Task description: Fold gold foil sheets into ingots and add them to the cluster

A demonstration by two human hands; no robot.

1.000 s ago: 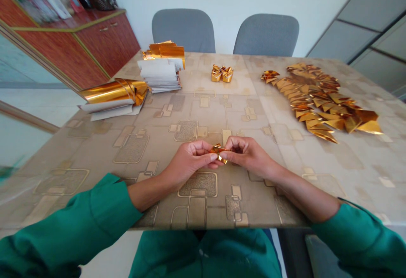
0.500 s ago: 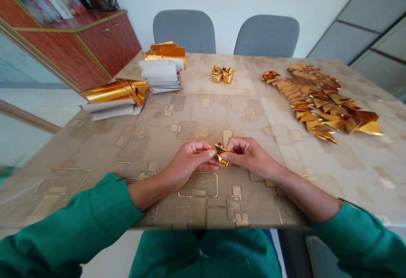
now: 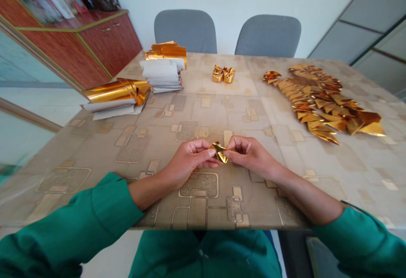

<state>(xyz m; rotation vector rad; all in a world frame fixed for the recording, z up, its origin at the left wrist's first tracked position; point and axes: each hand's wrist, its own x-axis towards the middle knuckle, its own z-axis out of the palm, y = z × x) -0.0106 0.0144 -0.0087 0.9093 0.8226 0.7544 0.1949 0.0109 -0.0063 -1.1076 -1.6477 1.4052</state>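
A small folded piece of gold foil paper (image 3: 219, 152) is held between both hands just above the near part of the table. My left hand (image 3: 197, 154) pinches its left side, thumb on top and fingers beneath. At its right side, my right hand (image 3: 245, 151) grips it between thumb and bent forefinger. Creased, shiny faces of the paper show between the fingertips; its edges are partly covered. Farther back in the middle stand folded gold foil pieces (image 3: 223, 74) set close together.
A long pile of overlapping folded gold pieces (image 3: 317, 96) spreads across the table's right side. On the left lie a bundle of gold foil sheets (image 3: 117, 94) and a stack of sheets (image 3: 161, 75). Two grey chairs (image 3: 185, 30) stand behind the patterned table (image 3: 152, 202).
The foil piece has turned slightly between my fingers, showing a broader shiny face. My right thumb has shifted a little to the right. Both hands keep their hold.
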